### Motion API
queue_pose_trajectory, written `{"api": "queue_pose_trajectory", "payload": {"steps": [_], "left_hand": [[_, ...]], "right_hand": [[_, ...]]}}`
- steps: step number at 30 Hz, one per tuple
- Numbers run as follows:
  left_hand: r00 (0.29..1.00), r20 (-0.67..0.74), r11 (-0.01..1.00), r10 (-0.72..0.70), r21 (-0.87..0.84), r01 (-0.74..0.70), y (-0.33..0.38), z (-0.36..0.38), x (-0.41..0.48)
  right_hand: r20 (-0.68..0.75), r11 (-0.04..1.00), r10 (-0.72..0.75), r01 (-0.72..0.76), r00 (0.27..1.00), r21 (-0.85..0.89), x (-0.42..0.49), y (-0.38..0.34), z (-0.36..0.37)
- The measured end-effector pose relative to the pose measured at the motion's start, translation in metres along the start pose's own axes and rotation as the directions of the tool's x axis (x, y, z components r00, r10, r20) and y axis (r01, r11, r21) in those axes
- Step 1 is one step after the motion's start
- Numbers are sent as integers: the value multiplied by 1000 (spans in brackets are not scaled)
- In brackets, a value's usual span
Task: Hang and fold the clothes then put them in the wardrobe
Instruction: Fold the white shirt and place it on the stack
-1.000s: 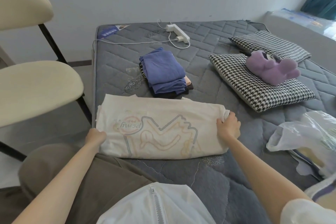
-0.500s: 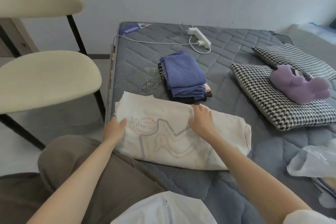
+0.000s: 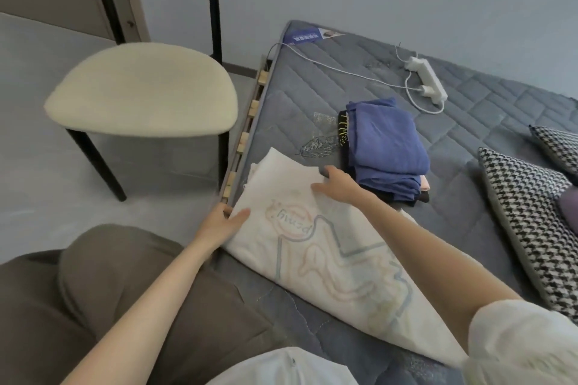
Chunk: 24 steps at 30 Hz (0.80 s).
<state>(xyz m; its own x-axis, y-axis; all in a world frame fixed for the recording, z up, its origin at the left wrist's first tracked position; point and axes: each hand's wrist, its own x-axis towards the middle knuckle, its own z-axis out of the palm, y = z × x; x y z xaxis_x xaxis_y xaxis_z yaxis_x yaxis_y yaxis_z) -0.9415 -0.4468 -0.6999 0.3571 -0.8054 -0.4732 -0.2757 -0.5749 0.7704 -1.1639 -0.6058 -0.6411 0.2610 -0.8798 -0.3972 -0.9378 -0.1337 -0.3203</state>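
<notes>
A grey bed (image 3: 312, 97) fills the right side of the frame, next to a pale blue wall. A white shirt (image 3: 328, 259) with a drawing on it lies folded long on the bed's near corner, in the lower middle. The left hand (image 3: 225, 223) is at the shirt's left end, by the bed's edge. Its thumb is on top and its fingers tuck under, holding the cloth. The right hand (image 3: 339, 189) lies flat on the shirt's top edge, fingers straight and spread. Just above it sits a pile of folded clothes (image 3: 387, 147), blue on top. A white power strip (image 3: 427, 78) lies higher up. A cream chair (image 3: 140, 91) stands at the upper left.
</notes>
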Motion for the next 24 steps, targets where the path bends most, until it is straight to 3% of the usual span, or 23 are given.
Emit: {"api": "queue_pose_trajectory", "payload": {"steps": [3,5,6,8,10,11,13,15,20,24], "left_hand": [[984,90,982,-152,-99,161,0,-6,-11],[951,185,924,-246,-251,288,4,-7,-21],[931,229,859,-285,-371,354,7,-6,-26],[892,279,624,-357,-639,449,13,2,-38],[877,231,408,-422,-816,411,16,17,-49],[879,175,366,-444,-860,356,16,27,-53],[868,59,345,-493,-902,257,16,46,-65],[854,50,338,-517,-906,257,19,62,-76],[854,319,334,-410,-819,466,25,95,-103],[841,431,324,-328,-784,529,27,115,-114]], "right_hand": [[-7,990,13,-14,1000,-138,11,6,6],[-6,995,21,-22,1000,-97,15,9,8],[0,998,33,-33,999,-58,17,10,8],[14,998,50,-50,999,-26,19,12,7],[29,998,40,-39,999,-39,20,12,5],[32,999,31,-30,999,-38,20,12,3],[43,1000,17,-16,999,-20,21,14,1],[61,1000,14,-13,998,-6,18,16,0],[44,1000,4,-4,999,2,4,21,0],[27,1000,-27,27,999,11,-2,27,-4]]}}
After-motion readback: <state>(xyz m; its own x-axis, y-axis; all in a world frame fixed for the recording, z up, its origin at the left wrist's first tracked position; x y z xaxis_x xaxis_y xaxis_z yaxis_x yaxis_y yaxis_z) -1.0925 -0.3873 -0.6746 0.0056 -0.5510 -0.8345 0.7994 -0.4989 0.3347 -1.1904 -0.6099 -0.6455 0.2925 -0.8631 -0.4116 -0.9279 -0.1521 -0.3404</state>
